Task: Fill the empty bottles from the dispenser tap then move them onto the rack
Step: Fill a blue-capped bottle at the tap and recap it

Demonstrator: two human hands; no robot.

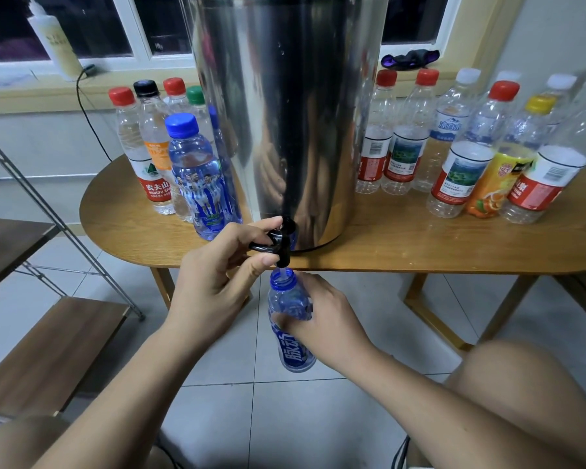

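Plainly the biggest thing we see is the wooden table (403, 238), and on it, near the front edge, stands the tall steel dispenser (285, 113). At far left the rack (48, 350) shows two brown shelves in a thin metal frame, well apart from the hands.

To the right of the dispenser we count a crowd of capped clear bottles (460, 157), with red, white and yellow caps, standing upright on the table; they look empty. To its left stands a smaller cluster of capped bottles (149, 157), a blue-capped bottle (193, 177) in front. Behind them, on the window sill, we see a white squeeze bottle (56, 42) and a dark cloth (410, 59).

Below the table edge, our left hand (214, 282) has its fingers curled round the lever of the black tap (281, 242), thumb underneath. Our right hand (322, 316) grips the blue bottle (293, 353) round its shoulder, fingers wrapped on it. That bottle is uncapped and held nearly upright in the air over the tiled floor, its open mouth just under the spout. Whether water is running we cannot tell.
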